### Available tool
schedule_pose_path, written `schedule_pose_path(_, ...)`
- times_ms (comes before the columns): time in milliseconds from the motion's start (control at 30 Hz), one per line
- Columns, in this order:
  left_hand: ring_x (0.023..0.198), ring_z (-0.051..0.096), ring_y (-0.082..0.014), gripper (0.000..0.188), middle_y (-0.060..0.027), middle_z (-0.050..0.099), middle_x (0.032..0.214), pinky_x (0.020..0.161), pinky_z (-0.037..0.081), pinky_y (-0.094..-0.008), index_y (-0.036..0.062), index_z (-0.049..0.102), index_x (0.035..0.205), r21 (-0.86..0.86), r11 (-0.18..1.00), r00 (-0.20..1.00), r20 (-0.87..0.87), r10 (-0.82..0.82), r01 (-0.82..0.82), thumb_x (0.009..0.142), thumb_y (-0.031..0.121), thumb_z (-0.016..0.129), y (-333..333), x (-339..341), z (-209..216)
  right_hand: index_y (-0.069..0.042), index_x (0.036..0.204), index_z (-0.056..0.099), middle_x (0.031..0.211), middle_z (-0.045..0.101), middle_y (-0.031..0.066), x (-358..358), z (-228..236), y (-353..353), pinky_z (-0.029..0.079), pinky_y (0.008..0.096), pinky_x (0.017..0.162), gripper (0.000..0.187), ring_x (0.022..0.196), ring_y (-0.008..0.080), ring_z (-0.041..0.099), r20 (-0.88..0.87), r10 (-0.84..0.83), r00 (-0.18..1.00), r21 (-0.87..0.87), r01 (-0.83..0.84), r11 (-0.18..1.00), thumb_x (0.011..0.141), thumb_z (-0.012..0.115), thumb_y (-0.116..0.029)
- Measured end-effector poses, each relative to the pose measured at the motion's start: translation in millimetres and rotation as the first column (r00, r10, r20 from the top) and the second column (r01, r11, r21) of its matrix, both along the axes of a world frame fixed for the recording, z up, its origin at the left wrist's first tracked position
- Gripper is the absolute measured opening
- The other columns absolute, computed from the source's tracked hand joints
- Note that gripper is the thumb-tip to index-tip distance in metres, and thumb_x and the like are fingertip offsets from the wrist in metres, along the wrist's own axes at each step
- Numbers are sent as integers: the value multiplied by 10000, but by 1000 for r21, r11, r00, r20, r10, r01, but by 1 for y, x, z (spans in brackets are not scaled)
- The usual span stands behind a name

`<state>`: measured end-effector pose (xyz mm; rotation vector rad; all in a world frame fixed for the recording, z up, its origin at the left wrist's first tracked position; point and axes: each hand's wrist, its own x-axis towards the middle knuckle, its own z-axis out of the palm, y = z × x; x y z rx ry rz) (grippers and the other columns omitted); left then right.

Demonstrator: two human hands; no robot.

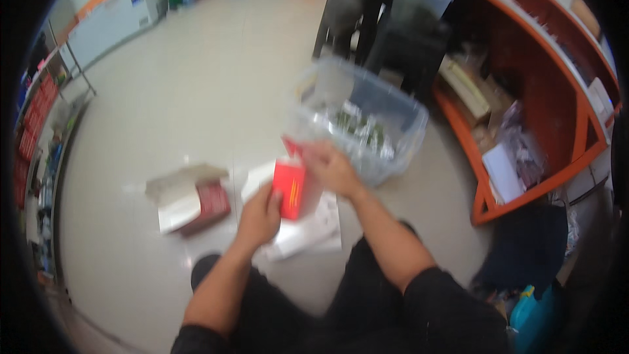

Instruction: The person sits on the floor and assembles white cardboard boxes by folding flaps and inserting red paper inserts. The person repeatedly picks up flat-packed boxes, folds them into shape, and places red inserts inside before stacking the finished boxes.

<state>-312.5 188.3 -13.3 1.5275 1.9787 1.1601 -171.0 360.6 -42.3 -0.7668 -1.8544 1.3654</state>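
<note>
My left hand [260, 215] grips a small red box [289, 190] by its side, thumb on the front face. The box stands upright with its top flap raised. At the top edge, my right hand [331, 167] is closed around or against the red flap; its fingers are blurred, and whether they hold anything else is hidden. Under both hands, white sheets or flattened cartons [308, 233] lie on the floor. Just beyond my right hand stands a clear plastic tub [400, 101] with small silvery and green packets [360, 124] in it.
An opened red-and-white carton [213, 204] sits on the floor to the left. An orange shelf unit [524, 200] with boxes and bags stands on the right. Dark stools [409, 46] are behind the tub. Stocked shelves [39, 118] line the left edge.
</note>
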Motion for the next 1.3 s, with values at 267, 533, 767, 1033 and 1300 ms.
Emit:
schedule_pose_path(267, 1086, 668, -401, 387, -262, 691, 1146, 962, 502, -422, -4, 547, 1396, -2, 991, 990, 54, -131, 131, 1037, 120, 475, -23, -27, -65, -45, 1277, 701, 1117, 641, 79, -2, -65, -24, 506, 325, 907, 409, 982, 173, 620, -25, 144, 989, -75, -145, 987, 983, 695, -329)
schedule_pose_path(533, 785, 598, -238, 516, -140, 602, 831, 798, 490, -365, 46, 339, 1547, -111, 981, 987, 56, -151, 156, 1042, 54, 443, -11, -20, -88, -6, 1097, 708, 1026, 572, 39, 5, -84, -45, 494, 274, 781, 302, 835, 127, 538, 90, 74, 993, 292, -97, 951, 856, 790, -169)
schedule_pose_path(767, 817, 652, -367, 644, -146, 666, 877, 749, 500, -464, 66, 304, 1550, -14, 986, 979, -122, -164, 164, 943, -18, 504, 18, -12, -111, -82, 1037, 787, 1020, 578, 51, 13, -95, -31, 511, 290, 780, 233, 845, 152, 571, 108, 208, 972, 257, -230, 939, 810, 817, -129)
schedule_pose_path(1033, 751, 616, -382, 693, -147, 650, 831, 700, 479, -479, 60, 331, 1536, 45, 975, 958, -203, -203, 217, 881, -78, 510, 34, -1, -127, -100, 1127, 797, 866, 626, 17, 24, -117, -14, 506, 291, 753, 351, 803, 134, 591, 139, 138, 981, -81, -128, 989, 784, 856, -145)
schedule_pose_path(1300, 818, 615, -375, 663, -151, 663, 891, 753, 475, -472, 34, 363, 1506, 70, 978, 958, -227, -177, 197, 870, -93, 502, 24, -5, -124, -124, 1222, 754, 969, 662, 82, 28, -111, -26, 538, 323, 818, 430, 861, 159, 630, 186, 319, 929, 50, -333, 942, 817, 856, -227)
